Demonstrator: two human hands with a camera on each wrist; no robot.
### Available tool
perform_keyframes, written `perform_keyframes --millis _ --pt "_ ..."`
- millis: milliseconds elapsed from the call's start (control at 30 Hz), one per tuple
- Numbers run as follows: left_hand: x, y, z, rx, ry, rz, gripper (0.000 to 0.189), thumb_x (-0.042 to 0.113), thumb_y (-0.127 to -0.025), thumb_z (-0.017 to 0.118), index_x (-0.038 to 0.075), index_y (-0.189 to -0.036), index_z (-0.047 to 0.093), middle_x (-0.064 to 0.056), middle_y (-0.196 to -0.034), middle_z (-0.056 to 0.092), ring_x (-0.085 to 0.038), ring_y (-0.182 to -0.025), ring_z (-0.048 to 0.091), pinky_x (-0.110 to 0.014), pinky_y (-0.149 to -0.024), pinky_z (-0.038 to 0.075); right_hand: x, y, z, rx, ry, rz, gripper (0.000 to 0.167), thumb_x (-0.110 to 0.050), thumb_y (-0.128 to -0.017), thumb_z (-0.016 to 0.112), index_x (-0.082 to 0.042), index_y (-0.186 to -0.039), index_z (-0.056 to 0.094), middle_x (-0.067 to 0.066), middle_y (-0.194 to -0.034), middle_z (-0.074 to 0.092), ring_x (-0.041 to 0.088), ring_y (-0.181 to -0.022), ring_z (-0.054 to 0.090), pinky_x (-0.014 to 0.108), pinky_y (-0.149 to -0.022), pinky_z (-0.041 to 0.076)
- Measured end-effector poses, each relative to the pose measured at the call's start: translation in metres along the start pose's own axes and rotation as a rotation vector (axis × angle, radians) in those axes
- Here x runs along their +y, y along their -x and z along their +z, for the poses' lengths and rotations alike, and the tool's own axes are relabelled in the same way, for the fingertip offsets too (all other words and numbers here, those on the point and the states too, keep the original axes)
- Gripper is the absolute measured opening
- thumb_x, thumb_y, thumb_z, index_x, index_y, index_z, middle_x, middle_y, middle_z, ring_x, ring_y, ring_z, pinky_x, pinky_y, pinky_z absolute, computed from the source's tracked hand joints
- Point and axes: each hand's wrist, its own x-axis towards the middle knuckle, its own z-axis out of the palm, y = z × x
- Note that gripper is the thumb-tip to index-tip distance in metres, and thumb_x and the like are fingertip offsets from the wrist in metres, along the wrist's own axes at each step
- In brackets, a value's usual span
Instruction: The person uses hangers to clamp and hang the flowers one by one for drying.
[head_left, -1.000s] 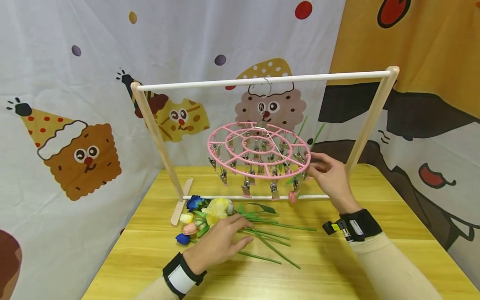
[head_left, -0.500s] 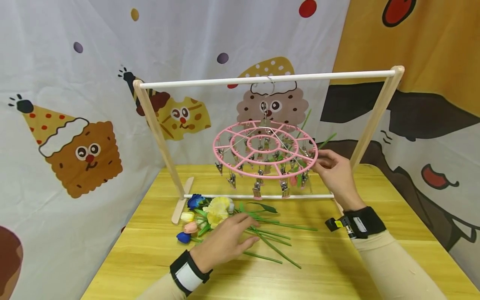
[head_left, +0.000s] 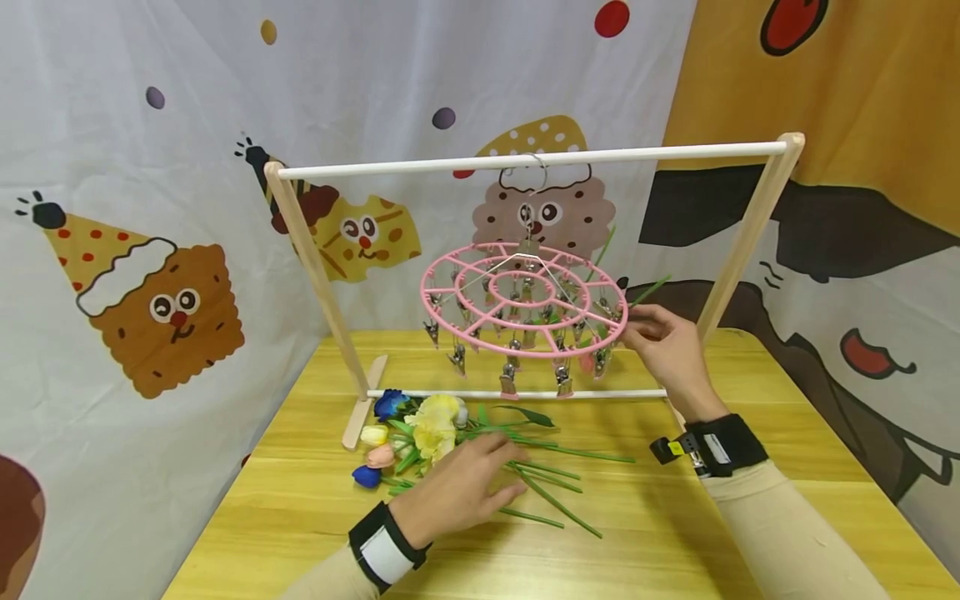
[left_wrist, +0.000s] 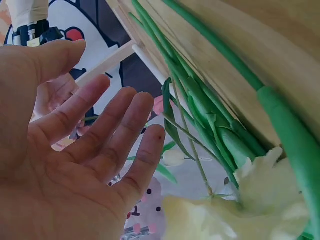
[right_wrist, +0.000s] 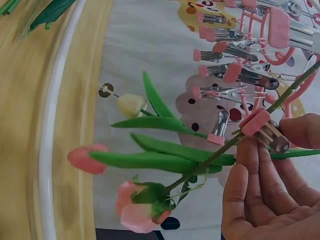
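My right hand (head_left: 671,358) is at the right rim of a round pink clip hanger (head_left: 427,302). In the right wrist view, its thumb and fingers pinch a metal clip (right_wrist: 272,136) with pink tips. The stem of a pink artificial rose (right_wrist: 137,205) runs through that clip, flower downward. A pink tulip (right_wrist: 87,157) and a cream tulip (right_wrist: 131,106) also hang head down beside it. My left hand (head_left: 465,487) hovers low over green flower stems (head_left: 558,500) on the table, fingers relaxed and apart. The left wrist view shows its palm holding nothing.
The hanger hooks onto the white top bar (head_left: 390,167) of a wooden-legged rack; a lower bar (head_left: 450,392) runs behind the flowers. A yellow flower (head_left: 435,425), blue rose (head_left: 390,405), peach tulip (head_left: 380,456) and blue tulip (head_left: 367,477) lie left on the wooden table (head_left: 300,533).
The hanger has swung right, then slightly back left, with my right hand at its rim. The hanging rose has risen behind the clips. My left hand has drifted a little right over the stems.
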Motion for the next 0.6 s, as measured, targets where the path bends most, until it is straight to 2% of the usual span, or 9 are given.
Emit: perform_keyframes --millis 233,467,600 --pt "-0.007 0.011 -0.002 -0.008 0.046 -0.022 0.036 0.032 -0.112 0.083 0.013 -0.142 0.078 -0.005 -0.134 0.078 -0.019 -0.115 0.08 -0.029 -0.097 0.069 0.004 0.007 0.001 -0.029 -0.015 -0.027 0.045 -0.019 -0.116 0.075 -0.004 -0.158 0.07 -0.029 -0.105 0.083 -0.004 -0.103 0.08 0.013 -0.094 0.065" --pt "-0.013 0.021 -0.004 -0.024 0.092 -0.063 0.034 0.03 -0.112 0.083 0.013 -0.141 0.077 -0.007 -0.134 0.079 -0.022 -0.11 0.082 -0.03 -0.095 0.07 0.009 0.02 0.003 -0.031 -0.038 0.023 0.048 -0.022 -0.117 0.074 -0.004 -0.161 0.067 -0.019 -0.114 0.086 -0.003 -0.107 0.083 0.011 -0.096 0.064" --pt "-0.015 0.026 -0.005 -0.022 0.089 -0.095 0.033 0.03 -0.112 0.083 0.015 -0.141 0.078 -0.006 -0.135 0.079 -0.023 -0.117 0.081 -0.035 -0.1 0.071 0.011 0.03 0.006 -0.002 -0.019 -0.003 0.045 -0.023 -0.117 0.075 -0.005 -0.158 0.07 -0.015 -0.12 0.085 -0.002 -0.11 0.082 0.014 -0.094 0.067"
